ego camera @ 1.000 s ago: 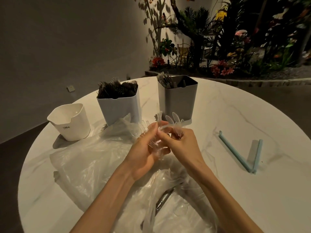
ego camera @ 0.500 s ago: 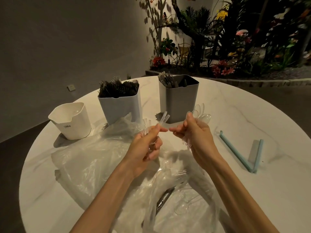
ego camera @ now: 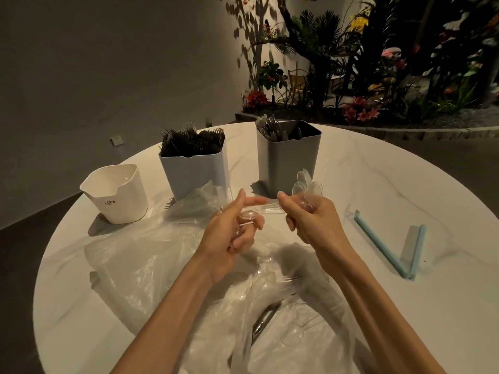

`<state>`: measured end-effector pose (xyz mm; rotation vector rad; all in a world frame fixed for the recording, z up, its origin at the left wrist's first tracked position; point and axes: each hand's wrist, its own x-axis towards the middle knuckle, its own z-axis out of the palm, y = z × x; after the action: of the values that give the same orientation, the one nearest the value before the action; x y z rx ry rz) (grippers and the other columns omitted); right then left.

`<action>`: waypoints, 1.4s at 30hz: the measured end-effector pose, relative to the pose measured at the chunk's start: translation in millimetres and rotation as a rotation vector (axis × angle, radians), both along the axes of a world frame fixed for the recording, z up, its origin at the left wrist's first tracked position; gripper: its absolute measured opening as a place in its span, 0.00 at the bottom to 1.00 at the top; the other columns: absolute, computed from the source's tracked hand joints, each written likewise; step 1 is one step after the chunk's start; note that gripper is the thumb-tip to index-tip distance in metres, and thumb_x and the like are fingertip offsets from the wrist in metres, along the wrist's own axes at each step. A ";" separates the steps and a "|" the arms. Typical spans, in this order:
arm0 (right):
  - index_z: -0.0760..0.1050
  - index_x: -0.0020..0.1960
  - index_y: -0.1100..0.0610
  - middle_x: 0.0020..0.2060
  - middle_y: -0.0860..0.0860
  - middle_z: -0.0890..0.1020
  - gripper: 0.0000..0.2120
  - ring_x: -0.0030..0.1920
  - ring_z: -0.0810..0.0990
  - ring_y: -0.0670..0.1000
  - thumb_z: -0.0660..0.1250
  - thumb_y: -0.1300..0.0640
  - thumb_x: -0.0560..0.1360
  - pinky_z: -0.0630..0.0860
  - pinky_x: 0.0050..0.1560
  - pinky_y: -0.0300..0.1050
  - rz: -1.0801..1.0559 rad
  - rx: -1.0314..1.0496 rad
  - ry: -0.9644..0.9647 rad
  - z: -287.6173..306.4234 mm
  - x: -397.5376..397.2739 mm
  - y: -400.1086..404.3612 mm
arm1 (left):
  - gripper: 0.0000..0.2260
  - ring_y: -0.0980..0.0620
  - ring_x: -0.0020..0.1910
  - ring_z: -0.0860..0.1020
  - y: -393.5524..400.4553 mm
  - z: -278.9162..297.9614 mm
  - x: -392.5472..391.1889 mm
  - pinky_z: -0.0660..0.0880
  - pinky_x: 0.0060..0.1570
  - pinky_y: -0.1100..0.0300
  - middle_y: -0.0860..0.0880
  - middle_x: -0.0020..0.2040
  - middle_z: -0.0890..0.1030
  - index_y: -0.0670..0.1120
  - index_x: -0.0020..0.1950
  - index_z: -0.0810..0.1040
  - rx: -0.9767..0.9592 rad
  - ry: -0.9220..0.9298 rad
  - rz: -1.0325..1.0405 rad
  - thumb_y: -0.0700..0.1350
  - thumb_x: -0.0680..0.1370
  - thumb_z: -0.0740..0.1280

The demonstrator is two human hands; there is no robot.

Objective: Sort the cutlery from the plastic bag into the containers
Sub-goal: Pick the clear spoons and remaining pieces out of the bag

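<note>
Clear plastic spoons [ego camera: 307,184] held between both hands [ego camera: 270,220].

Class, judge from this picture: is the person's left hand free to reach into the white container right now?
Probably not yet. The left hand already grips clear cutlery, so it is occupied. The path to the white container looks open, though: only crumpled plastic bag lies between them.

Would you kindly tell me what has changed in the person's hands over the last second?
The hands, joined over the plastic bag a second ago, have drawn apart. The right hand now grips the clear spoons, carried rightward; the left hand holds a few clear pieces, and one clear piece bridges both. The three containers and the blue clip stayed put.
</note>
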<state>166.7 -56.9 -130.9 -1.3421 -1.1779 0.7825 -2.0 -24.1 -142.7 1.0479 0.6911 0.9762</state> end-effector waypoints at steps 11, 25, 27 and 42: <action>0.80 0.38 0.50 0.29 0.45 0.83 0.22 0.38 0.81 0.37 0.60 0.36 0.80 0.76 0.43 0.39 -0.027 -0.027 -0.351 -7.3 -7.3 -3.3 | 0.11 0.58 0.23 0.60 0.6 0.2 -0.1 0.54 0.22 0.66 0.51 0.30 0.67 0.44 0.50 0.81 0.075 0.020 0.096 0.49 0.82 0.63; 0.75 0.37 0.47 0.25 0.43 0.72 0.17 0.27 0.70 0.41 0.60 0.44 0.83 0.69 0.30 0.31 0.202 0.114 -0.071 2.7 -11.3 -5.5 | 0.15 0.56 0.30 0.57 -3.7 8.0 -8.2 0.52 0.27 0.63 0.47 0.38 0.69 0.45 0.65 0.73 -0.261 -0.259 -0.191 0.43 0.78 0.60; 0.69 0.35 0.54 0.27 0.47 0.69 0.22 0.27 0.65 0.42 0.59 0.42 0.83 0.64 0.28 0.32 0.157 0.071 0.047 5.5 -7.4 -5.0 | 0.15 0.56 0.30 0.58 -3.2 8.3 -9.4 0.52 0.26 0.64 0.46 0.39 0.70 0.42 0.65 0.72 -0.272 -0.284 -0.216 0.41 0.79 0.57; 0.70 0.42 0.72 0.29 0.55 0.71 0.24 0.30 0.70 0.49 0.70 0.50 0.79 0.70 0.31 0.37 0.246 0.038 0.042 4.1 -7.5 -6.5 | 0.16 0.59 0.26 0.62 -12.3 9.3 -9.5 0.58 0.21 0.69 0.48 0.36 0.70 0.33 0.64 0.75 -0.085 0.150 -0.501 0.45 0.84 0.61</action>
<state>159.1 -63.4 -126.8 -1.1567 -1.3337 0.9539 -11.5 -36.4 -133.4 1.1536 0.5472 0.4360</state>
